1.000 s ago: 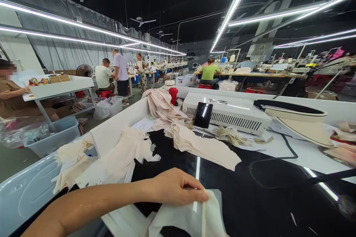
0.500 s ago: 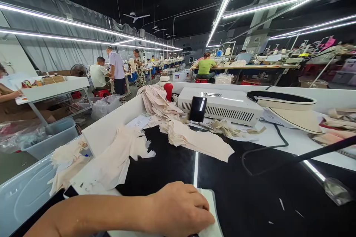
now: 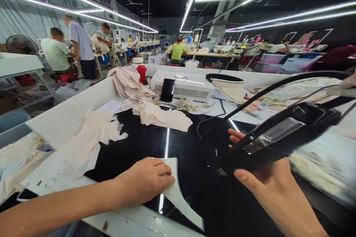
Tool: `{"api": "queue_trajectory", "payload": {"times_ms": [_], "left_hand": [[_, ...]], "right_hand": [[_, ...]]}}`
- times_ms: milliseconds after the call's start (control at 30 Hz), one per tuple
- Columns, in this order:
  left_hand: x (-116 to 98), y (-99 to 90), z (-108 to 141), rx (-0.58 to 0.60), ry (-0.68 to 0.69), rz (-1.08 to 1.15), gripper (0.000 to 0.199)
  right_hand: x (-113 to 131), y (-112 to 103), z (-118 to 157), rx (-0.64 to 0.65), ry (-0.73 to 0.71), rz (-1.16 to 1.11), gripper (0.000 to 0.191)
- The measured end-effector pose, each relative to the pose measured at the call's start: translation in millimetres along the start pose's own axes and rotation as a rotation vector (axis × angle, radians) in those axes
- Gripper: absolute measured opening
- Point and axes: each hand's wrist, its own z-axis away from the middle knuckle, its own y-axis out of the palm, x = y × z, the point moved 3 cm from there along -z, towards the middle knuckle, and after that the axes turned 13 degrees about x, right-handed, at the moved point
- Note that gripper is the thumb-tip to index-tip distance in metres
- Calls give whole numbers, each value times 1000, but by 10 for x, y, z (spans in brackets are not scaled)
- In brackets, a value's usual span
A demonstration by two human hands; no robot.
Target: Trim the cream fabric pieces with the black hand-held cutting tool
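Observation:
My left hand (image 3: 151, 177) lies with curled fingers on a pale cut piece (image 3: 182, 203), pressing it on the black tabletop (image 3: 217, 207). At the right, my right hand (image 3: 274, 183) is around a long black corded device (image 3: 297, 129) with a clear plastic part on its side. The thumb is on the near side and fingertips show beyond it; part of the hand is hidden behind the device. A stack of cream fabric pieces (image 3: 164, 116) and another cream pile (image 3: 86, 137) lie further back and to the left.
A white vented box (image 3: 191, 87) with a phone (image 3: 168, 90) leaning on it stands at the back. Near it are a red bottle (image 3: 141, 74) and a cream visor (image 3: 228, 87). A black cable (image 3: 211, 118) loops across the right side. Several people sit or stand farther off.
My view has turned right. My right hand has come into view at the black device, which now stands higher and nearer. My left hand stays on the pale piece.

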Motion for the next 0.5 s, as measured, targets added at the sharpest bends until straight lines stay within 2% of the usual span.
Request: {"api": "queue_trajectory", "payload": {"times_ms": [67, 133, 267, 367, 500], "left_hand": [[-29, -6, 22, -3, 9, 19, 17], [-59, -7, 43, 8, 14, 29, 17], [-90, -4, 55, -1, 24, 32, 17], [-79, 11, -3, -39, 32, 19, 16], [-55, 38, -138, -50, 31, 4, 15]], "right_hand": [[174, 94, -90, -49, -42, -140, 64], [292, 193, -136, -109, -102, -264, 48], [425, 337, -174, -200, -215, -319, 41], [482, 429, -211, -208, -237, -340, 39], [480, 611, -269, -134, -240, -455, 34]]}}
